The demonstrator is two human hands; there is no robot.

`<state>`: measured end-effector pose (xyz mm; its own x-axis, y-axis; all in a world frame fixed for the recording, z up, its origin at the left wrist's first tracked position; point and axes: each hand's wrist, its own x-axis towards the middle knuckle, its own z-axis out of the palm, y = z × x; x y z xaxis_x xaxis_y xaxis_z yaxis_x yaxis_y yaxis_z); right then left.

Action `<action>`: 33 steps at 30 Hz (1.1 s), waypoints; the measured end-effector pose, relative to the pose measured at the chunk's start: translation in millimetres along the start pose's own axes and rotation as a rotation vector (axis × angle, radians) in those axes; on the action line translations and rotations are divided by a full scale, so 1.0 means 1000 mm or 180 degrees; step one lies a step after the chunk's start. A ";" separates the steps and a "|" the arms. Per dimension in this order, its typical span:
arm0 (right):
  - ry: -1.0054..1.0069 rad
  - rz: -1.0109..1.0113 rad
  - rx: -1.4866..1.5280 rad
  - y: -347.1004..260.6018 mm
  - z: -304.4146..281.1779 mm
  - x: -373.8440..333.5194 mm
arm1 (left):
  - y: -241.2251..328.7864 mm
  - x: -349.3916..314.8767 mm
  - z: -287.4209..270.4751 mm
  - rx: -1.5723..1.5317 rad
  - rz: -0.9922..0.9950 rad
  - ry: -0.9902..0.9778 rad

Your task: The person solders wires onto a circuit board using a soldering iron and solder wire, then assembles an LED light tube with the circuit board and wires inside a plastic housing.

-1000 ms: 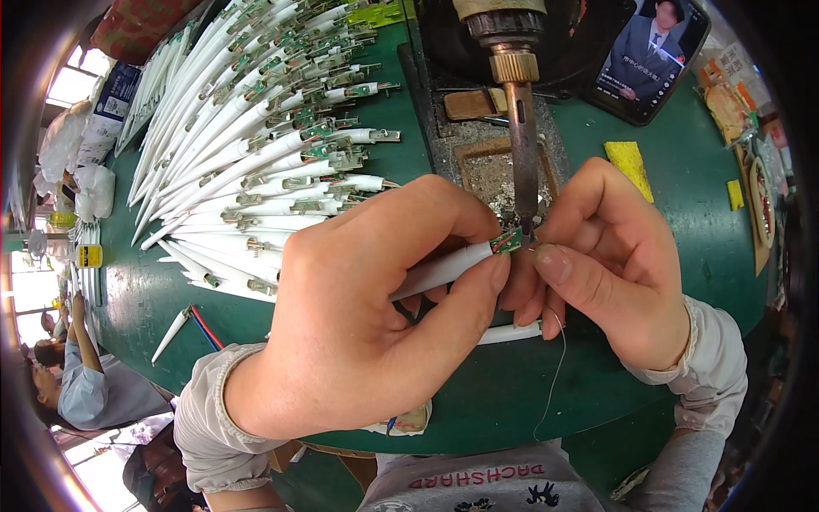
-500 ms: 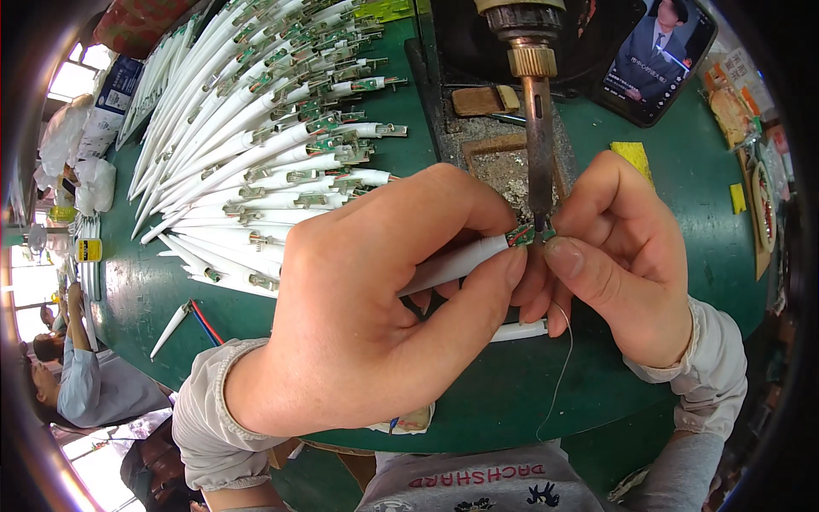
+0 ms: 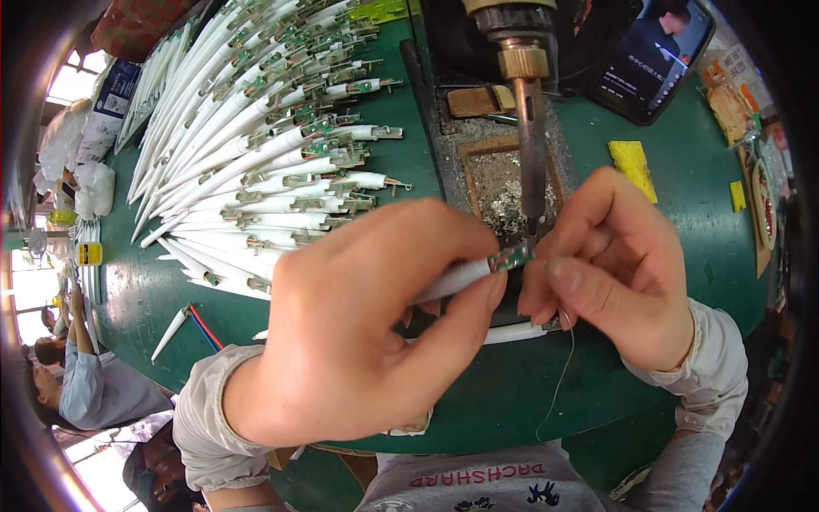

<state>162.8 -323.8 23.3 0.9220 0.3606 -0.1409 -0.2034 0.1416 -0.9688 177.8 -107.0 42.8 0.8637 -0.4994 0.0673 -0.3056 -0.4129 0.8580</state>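
Between the thumb and fingers of my left hand (image 3: 358, 316) is a white pen-shaped stick (image 3: 456, 281), its green circuit board (image 3: 512, 258) pointing right. The board sits just below and left of the tip of a soldering iron (image 3: 531, 141), which hangs tip down; whether they touch I cannot tell. My right hand (image 3: 623, 277) is closed right of the board, thumb against the fingers. A thin solder wire (image 3: 560, 380) trails down from its lower fingers. Another white stick (image 3: 512, 334) lies beneath both hands, its right end by the right fingertips.
A fanned pile of white sticks with boards (image 3: 256, 162) covers the left of the green table (image 3: 486, 401). Behind my hands is a solder-flecked tray (image 3: 467, 166). A phone (image 3: 653, 60), a yellow sponge (image 3: 633, 171) and a small stick with red and blue wires (image 3: 173, 328) lie around.
My left hand has drawn the stick slightly left and down, away from the iron's tip and the right fingertips. The right hand stays nearly in place. The phone's picture has changed.
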 end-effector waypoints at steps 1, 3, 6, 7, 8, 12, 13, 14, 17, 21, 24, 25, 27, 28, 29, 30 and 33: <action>-0.0079 0.0111 -0.0100 0.000 -0.002 -0.002 | -0.002 -0.001 0.002 0.0312 0.0407 0.0093; -0.0154 0.0204 -0.0201 -0.003 -0.005 -0.005 | -0.004 -0.003 0.007 0.0635 0.0830 0.0187; -0.0333 0.0117 -0.0662 -0.007 -0.007 -0.009 | -0.006 -0.005 0.012 0.0761 0.1489 0.0425; -0.0368 -0.0052 -0.0788 -0.006 -0.007 -0.010 | -0.006 -0.006 0.013 0.0763 0.1502 0.0424; -0.0403 -0.0222 -0.0914 -0.006 -0.008 -0.011 | -0.006 -0.006 0.013 0.0835 0.1545 0.0414; -0.0518 -0.0322 -0.1085 -0.007 -0.009 -0.012 | -0.001 -0.010 0.013 0.1107 0.1535 0.0304; -0.0522 -0.0376 -0.1070 -0.006 -0.008 -0.012 | -0.001 -0.010 0.013 0.1111 0.1543 0.0304; -0.0527 -0.0430 -0.1053 -0.006 -0.008 -0.013 | -0.002 -0.010 0.013 0.1084 0.1564 0.0294; -0.0460 -0.0652 -0.1143 -0.004 -0.008 -0.013 | -0.004 -0.010 0.013 0.0976 0.1613 0.0297; -0.0509 -0.0882 -0.1312 -0.001 -0.011 -0.011 | -0.001 -0.008 0.010 0.0645 0.1449 0.0171; -0.0543 -0.1031 -0.1406 -0.001 -0.012 -0.011 | 0.001 -0.008 0.007 0.0328 0.1173 0.0014; -0.0590 -0.1091 -0.1626 -0.003 -0.012 -0.010 | 0.000 -0.008 0.006 0.0331 0.1172 0.0012; -0.0632 -0.1152 -0.1848 -0.001 -0.011 -0.010 | 0.000 -0.007 0.005 0.0081 0.0955 -0.0128; -0.0495 -0.1410 -0.1757 0.005 -0.009 -0.009 | 0.001 -0.007 0.003 0.0081 0.0960 -0.0132; -0.0358 -0.1666 -0.1663 0.008 -0.007 -0.009 | 0.003 -0.007 0.002 -0.0045 0.0767 -0.0227; -0.0358 -0.1666 -0.1659 0.008 -0.006 -0.009 | 0.003 -0.007 0.001 -0.0168 0.0566 -0.0319; -0.0310 -0.1708 -0.1637 0.009 -0.005 -0.009 | 0.002 -0.007 0.001 -0.0321 0.0450 -0.0335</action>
<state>154.7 -330.4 14.3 0.8131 0.4466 0.3734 0.4677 -0.1192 -0.8758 171.2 -105.1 44.0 0.7668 -0.6260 0.1417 -0.3747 -0.2573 0.8907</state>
